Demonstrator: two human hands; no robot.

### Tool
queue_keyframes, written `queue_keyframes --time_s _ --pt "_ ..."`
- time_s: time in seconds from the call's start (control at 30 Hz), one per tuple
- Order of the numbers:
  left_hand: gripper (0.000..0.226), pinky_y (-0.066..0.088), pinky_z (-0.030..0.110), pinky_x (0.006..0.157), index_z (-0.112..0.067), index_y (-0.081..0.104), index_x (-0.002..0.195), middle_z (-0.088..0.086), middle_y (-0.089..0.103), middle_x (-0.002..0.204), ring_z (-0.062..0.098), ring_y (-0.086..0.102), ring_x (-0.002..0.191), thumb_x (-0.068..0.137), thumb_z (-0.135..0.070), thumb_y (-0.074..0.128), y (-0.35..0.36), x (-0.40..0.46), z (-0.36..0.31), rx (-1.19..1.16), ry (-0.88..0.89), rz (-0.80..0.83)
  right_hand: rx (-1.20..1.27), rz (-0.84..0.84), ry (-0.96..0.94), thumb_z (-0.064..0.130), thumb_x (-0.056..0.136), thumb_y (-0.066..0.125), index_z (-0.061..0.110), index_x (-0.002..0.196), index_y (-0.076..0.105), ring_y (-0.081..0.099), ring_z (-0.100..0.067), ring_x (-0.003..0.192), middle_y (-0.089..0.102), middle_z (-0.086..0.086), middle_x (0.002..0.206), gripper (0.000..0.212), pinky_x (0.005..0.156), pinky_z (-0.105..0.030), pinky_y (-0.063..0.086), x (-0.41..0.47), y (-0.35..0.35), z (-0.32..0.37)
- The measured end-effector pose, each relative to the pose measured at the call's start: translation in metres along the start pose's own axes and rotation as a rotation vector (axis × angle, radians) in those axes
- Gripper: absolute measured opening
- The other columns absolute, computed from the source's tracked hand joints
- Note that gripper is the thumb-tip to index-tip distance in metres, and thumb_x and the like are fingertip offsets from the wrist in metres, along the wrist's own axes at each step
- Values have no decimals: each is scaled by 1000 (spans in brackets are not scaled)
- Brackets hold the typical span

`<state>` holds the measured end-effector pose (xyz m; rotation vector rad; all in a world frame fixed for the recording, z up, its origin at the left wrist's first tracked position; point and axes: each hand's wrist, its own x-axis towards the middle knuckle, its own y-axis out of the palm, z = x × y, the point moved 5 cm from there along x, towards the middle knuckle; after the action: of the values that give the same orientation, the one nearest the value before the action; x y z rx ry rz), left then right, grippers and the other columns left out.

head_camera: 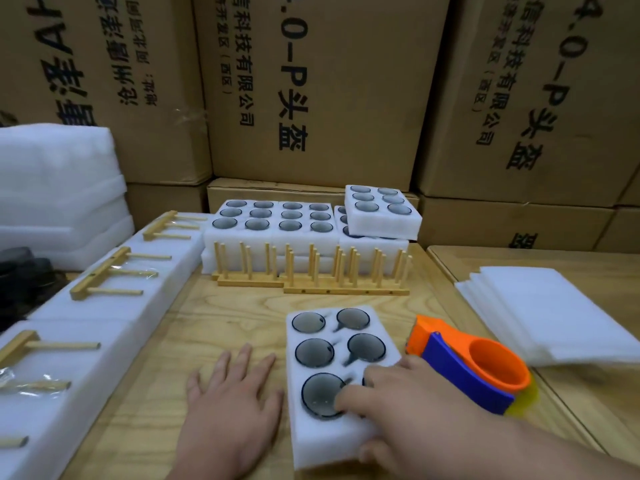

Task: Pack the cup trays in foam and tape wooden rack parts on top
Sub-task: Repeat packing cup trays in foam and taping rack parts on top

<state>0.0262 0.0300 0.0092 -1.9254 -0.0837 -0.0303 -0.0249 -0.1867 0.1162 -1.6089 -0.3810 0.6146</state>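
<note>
Now: my right hand (408,407) fingers curled on foam cup tray (341,372) near worktop's front edge, steadying it | left hand (230,407) flat, fingers spread, empty, bracing on wood | tape dispenser (471,368) just right, ready | wooden rack parts (311,268) behind.

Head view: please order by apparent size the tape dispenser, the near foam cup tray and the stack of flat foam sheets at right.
1. stack of flat foam sheets
2. near foam cup tray, which looks similar; hands cover part, and nearness enlarges it, so this order is unsure
3. tape dispenser, clearly smallest
</note>
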Motion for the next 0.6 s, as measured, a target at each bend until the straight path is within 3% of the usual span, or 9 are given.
queue_keyframes --time_s 0.07,0.13,0.23,0.3,0.37,0.43,0.5,0.6 --pt "64 -6 53 122 -58 6 154 -22 -8 168 12 -7 156 92 -71 17 2 -1 1 14 -11 -3 16 109 -37 49 94 55 47 138 38 49 -26 115 55 5 122 48 103 -42 34 1 4 1" --pt "65 -7 54 122 -58 5 154 -21 -9 168 12 -7 156 92 -71 17 4 -3 2 31 -15 -3 80 149 -36 54 93 53 52 141 32 51 -27 114 59 10 126 52 97 -41 43 1 0 -1" --pt "65 -5 54 122 -55 6 155 -20 -8 168 13 -7 156 92 -71 15 5 -4 2 59 -17 1 163 13 13 66 93 47 49 143 36 58 -19 109 66 10 116 54 84 -35 47 8 -15 -5" --pt "65 -5 55 122 -54 6 156 -19 -7 168 13 -8 156 93 -71 15 5 -5 1 76 -18 5 246 -113 61 68 94 43 44 143 40 54 -12 117 63 14 121 55 93 -36 48 19 -22 -6" --pt "65 -5 55 121 -54 6 156 -19 -7 168 13 -8 156 93 -70 14 5 -6 0 83 -20 7 291 -224 85 68 96 37 44 148 36 38 -13 135 48 15 142 57 111 -35 35 33 -21 -4" --pt "65 -5 55 121 -54 5 156 -19 -6 169 13 -8 156 93 -70 13 5 -7 0 90 -21 9 316 -252 133 72 95 30 46 157 16 6 -12 151 13 11 166 68 123 -36 8 49 -10 -2" --pt "65 -4 55 122 -53 4 156 -18 -6 169 13 -8 156 93 -70 12 6 -8 0 100 -21 11 319 -236 200 74 95 23 42 160 -4 -24 -9 152 -23 9 167 78 124 -39 -12 63 10 0" --pt "64 -4 55 122 -54 4 155 -17 -7 169 13 -8 156 94 -69 13 6 -8 1 103 -26 15 313 -217 292 78 93 17 35 160 -13 -37 -8 146 -36 7 162 85 124 -43 -15 75 39 1"
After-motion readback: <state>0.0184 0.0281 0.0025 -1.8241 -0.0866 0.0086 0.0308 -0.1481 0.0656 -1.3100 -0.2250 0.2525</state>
